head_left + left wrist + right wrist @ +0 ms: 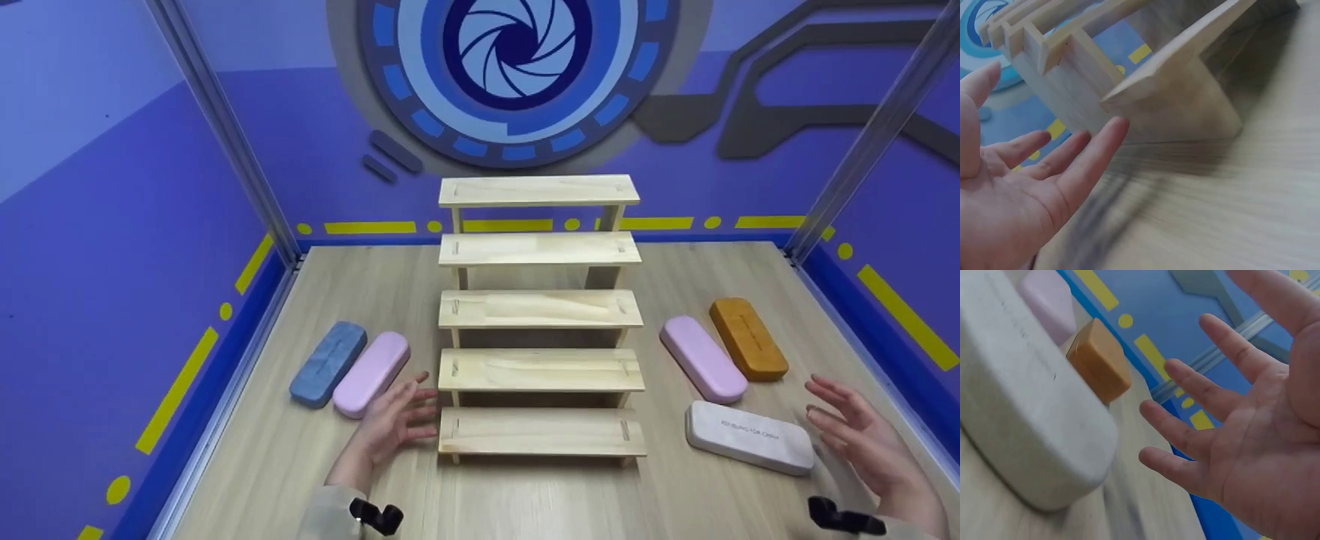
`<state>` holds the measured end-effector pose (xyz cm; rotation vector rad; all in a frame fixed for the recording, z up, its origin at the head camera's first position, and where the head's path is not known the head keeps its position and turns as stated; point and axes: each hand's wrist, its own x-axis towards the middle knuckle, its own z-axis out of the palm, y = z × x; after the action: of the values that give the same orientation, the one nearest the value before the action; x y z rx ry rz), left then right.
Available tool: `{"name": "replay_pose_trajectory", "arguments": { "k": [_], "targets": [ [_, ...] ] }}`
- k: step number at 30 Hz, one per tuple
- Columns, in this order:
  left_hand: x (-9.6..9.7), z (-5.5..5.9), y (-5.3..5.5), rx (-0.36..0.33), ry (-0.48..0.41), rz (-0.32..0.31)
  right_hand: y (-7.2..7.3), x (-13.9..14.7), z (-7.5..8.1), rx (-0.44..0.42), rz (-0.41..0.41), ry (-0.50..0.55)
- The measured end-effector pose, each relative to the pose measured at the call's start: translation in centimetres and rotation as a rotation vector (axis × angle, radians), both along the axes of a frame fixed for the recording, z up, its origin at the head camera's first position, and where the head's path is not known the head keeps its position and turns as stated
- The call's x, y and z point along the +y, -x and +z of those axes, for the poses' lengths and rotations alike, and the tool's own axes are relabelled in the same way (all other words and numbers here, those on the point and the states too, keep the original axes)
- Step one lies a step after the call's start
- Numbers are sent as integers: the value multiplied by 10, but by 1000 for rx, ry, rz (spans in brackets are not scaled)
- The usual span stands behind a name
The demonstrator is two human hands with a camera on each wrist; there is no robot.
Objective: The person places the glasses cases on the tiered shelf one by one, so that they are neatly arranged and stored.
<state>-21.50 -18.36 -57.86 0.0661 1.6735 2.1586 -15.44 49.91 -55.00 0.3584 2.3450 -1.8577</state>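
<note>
A light wooden stepped rack [540, 371] with several shelves stands mid-table, its shelves bare. My left hand [394, 420], fingers spread and holding nothing, hovers beside the rack's lower left side; the left wrist view shows its fingertips close to the bottom shelf [1179, 50]. Left of it lie a pink glasses case [373, 373] and a blue glasses case [328, 364]. At the right, my empty right hand [862, 435] has its fingers apart, next to a whitish glasses case [750, 437] with printed lettering. Behind that case lie another pink case [703, 358] and an orange-brown case [748, 339].
The wooden tabletop [547, 502] is enclosed by a blue-purple printed back wall [300, 150] and side walls. Metal posts [225, 127] rise at the back corners, and a metal rail [217, 420] runs along the left edge.
</note>
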Motion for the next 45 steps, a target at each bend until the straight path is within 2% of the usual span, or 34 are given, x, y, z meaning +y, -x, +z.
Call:
{"name": "replay_pose_trajectory", "arguments": {
  "k": [4, 10, 15, 20, 29, 38, 43, 45],
  "targets": [
    [6, -10, -7, -19, -44, -51, -8, 3, -11, -95, 16, 16],
    [12, -19, -11, -25, -101, -60, -10, -3, -23, -186, -8, 84],
    [13, -25, -12, -11, -123, -74, -11, -7, -30, -202, -12, 58],
    [15, -29, -10, -12, -103, -77, -11, -11, -33, -210, -3, 30],
    [16, -34, -10, -24, -99, -58, -6, -20, -31, -266, 25, -16],
    [16, -36, -12, -13, -109, -61, -6, -29, -32, -280, -8, -111],
    [15, -38, -13, -7, -116, -54, -7, -28, -32, -251, 9, -242],
    [15, -38, -13, -4, -115, -56, -9, -28, -33, -253, 1, -252]
  ]
}}
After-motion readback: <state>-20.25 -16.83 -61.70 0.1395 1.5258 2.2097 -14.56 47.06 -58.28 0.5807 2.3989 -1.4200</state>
